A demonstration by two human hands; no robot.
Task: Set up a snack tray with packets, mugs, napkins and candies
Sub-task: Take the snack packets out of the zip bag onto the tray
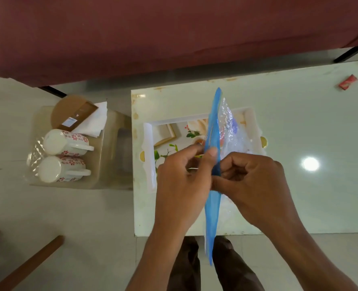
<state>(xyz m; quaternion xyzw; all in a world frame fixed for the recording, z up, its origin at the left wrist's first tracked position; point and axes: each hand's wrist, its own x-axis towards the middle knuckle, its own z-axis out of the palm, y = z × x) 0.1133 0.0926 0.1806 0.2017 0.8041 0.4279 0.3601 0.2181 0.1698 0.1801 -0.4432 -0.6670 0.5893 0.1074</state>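
Your hands meet over the white tray [149, 143], at the centre of the frame, holding a clear plastic bag [213, 215] with a blue top strip. The bag is held edge-on and runs from twelve o'clock down to six. The thumb and fingers [213, 153] of your left hand [180, 179] pinch the blue strip. Your right hand [255, 185] grips the same strip from the three o'clock side, its fingers curled tightly against it. The crinkled clear body of the bag hangs toward one o'clock, above the tray's flower-printed floor, and what is inside it is too blurred to tell.

The tray lies on a glossy white surface [299, 127], near its nine o'clock edge. A small red packet [348, 81] lies alone on the surface at two o'clock, well apart from the tray.

At nine o'clock of the tray, off the surface, stands a clear bin [109, 164]. In it two white mugs with red flower print lie on their sides with handles pointing toward three o'clock, the far mug [69, 141] just beside the near mug [62, 169]. White napkins [94, 122] and a round brown card [67, 108] sit at the bin's twelve o'clock end.

A maroon cloth [153, 28] fills the frame from ten to two o'clock, and pale floor [48, 211] lies below the bin.
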